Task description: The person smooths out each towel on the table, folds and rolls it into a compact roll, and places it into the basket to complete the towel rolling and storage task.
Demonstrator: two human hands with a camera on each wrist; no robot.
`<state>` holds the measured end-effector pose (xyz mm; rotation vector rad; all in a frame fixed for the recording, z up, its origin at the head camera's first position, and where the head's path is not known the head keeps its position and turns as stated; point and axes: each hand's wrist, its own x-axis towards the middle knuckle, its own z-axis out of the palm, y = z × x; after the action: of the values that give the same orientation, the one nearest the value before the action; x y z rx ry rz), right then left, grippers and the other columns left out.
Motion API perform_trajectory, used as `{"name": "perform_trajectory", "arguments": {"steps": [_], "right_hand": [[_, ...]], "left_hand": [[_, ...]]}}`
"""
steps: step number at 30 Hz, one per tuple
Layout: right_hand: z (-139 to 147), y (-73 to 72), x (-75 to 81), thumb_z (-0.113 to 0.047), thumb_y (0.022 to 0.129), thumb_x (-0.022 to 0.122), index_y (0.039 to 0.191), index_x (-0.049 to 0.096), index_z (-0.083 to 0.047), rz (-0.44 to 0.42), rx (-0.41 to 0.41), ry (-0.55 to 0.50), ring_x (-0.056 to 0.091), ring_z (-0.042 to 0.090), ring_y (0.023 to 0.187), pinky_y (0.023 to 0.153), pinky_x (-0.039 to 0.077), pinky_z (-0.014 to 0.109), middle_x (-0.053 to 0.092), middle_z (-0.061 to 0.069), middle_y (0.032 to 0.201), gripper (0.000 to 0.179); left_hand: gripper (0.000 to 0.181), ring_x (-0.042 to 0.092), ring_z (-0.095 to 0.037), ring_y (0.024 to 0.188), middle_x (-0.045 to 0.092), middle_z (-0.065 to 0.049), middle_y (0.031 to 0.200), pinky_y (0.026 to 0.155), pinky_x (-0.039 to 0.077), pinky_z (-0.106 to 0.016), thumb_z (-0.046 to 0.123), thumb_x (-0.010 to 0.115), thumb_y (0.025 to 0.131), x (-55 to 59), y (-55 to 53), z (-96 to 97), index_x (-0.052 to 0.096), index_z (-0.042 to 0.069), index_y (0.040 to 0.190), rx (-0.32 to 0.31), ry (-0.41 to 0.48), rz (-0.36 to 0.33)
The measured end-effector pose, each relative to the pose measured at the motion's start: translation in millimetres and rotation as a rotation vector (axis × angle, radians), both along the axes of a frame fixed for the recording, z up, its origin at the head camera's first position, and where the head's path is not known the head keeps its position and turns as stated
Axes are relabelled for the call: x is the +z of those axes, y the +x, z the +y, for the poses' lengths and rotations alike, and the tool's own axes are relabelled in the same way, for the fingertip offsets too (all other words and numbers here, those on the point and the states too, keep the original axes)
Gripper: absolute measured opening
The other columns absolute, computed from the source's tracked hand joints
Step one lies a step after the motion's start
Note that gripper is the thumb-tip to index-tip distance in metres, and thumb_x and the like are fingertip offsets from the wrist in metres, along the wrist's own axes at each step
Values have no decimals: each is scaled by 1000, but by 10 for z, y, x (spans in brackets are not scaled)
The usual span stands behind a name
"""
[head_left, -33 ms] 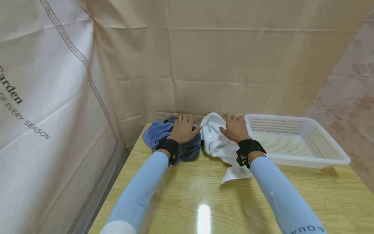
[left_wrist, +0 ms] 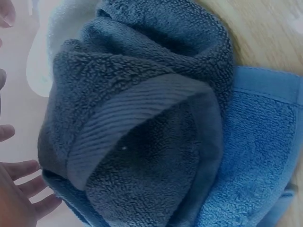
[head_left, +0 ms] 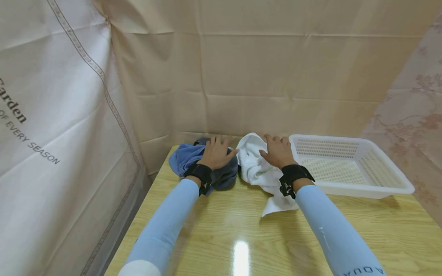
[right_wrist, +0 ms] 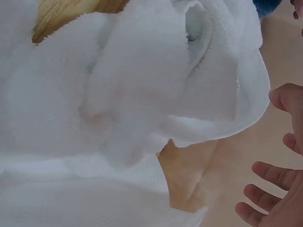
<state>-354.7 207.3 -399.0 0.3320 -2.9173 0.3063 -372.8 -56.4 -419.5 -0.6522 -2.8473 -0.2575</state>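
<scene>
A crumpled blue towel (head_left: 184, 156) and a dark grey towel (head_left: 226, 177) lie heaped together at the back left of the table. Over this heap is my left hand (head_left: 215, 154), its fingers spread; in the left wrist view the fingers are beside the grey towel (left_wrist: 142, 175), and contact is unclear. A bunched white towel (head_left: 254, 168) sits to the right, one corner trailing towards me. My right hand (head_left: 279, 152) is above its right side with fingers apart. The right wrist view has the thumb close to the edge of the white towel (right_wrist: 137, 80), with nothing gripped.
A white perforated plastic basket (head_left: 355, 189) stands at the right of the wooden table (head_left: 214, 237), just beyond my right hand. Beige cloth (head_left: 248, 76) hangs behind the table. Printed cloth hangs at the left (head_left: 62, 172).
</scene>
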Motion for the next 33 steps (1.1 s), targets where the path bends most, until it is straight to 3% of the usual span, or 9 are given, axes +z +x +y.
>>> {"name": "perform_trajectory", "arguments": {"steps": [5, 11, 15, 17, 21, 25, 28, 31, 33], "right_hand": [[3, -1, -21, -38, 101, 64, 154, 38, -3, -8, 2, -13, 37, 62, 126, 101, 34, 70, 47, 37, 142, 69], [-44, 44, -101, -48, 100, 62, 156, 36, -3, -76, 41, -14, 35, 66, 130, 105, 31, 73, 47, 37, 143, 76], [-74, 145, -233, -65, 92, 64, 161, 23, -8, -278, 59, -6, 33, 69, 131, 102, 31, 77, 37, 39, 150, 99], [-76, 200, -322, -64, 88, 70, 162, 19, -10, -368, 72, -22, 38, 67, 129, 100, 36, 74, 36, 40, 149, 105], [-48, 257, -480, -40, 83, 81, 147, 38, -9, -342, 145, -90, 61, 47, 101, 83, 50, 57, 56, 31, 119, 83], [20, 328, -436, -18, 76, 84, 117, 49, -10, -220, 252, -151, 57, 25, 75, 66, 47, 41, 61, 10, 89, 55], [67, 474, -256, -7, 69, 84, 109, 50, -12, -169, 357, -212, 54, 22, 73, 65, 44, 38, 61, 3, 84, 52], [83, 718, -83, 2, 65, 83, 108, 53, -17, -122, 475, -234, 49, 23, 82, 72, 40, 38, 64, -1, 92, 56], [90, 911, -14, 4, 65, 85, 111, 55, -21, -67, 555, -224, 45, 22, 87, 76, 36, 37, 65, -5, 100, 60]], "left_hand": [[72, 27, -46, 145, 34, -27, 156, 113, 27, -60, 64, 39, 104, -6, 1, -17, 37, 19, 160, -4, -8, 1], [69, 32, -44, 141, 39, -25, 152, 111, 30, -59, 58, 41, 107, 1, 82, -19, 39, 13, 158, -41, 25, 80], [52, 39, -40, 132, 46, -22, 145, 104, 36, -57, 43, 48, 109, -17, 175, 13, 51, 7, 147, -117, 36, 161], [40, 42, -39, 127, 50, -21, 139, 100, 39, -55, 33, 53, 108, -37, 223, 35, 58, 8, 139, -167, 48, 192], [21, 49, -36, 116, 57, -17, 128, 97, 43, -50, 18, 59, 105, -88, 288, 88, 65, 10, 123, -288, 92, 202], [25, 54, -32, 115, 55, -19, 129, 99, 46, -42, 14, 56, 106, -134, 320, 117, 60, 3, 128, -390, 160, 92], [43, 51, -32, 128, 43, -23, 146, 103, 46, -42, 19, 48, 110, -150, 329, 112, 44, 0, 148, -391, 266, -83], [63, 30, -33, 149, 21, -18, 165, 116, 34, -48, 33, 44, 111, -166, 323, 100, 17, 12, 164, -341, 374, -234], [80, 13, -33, 155, 8, -10, 171, 120, 25, -55, 46, 50, 107, -179, 315, 105, 0, 22, 166, -322, 407, -295]]}}
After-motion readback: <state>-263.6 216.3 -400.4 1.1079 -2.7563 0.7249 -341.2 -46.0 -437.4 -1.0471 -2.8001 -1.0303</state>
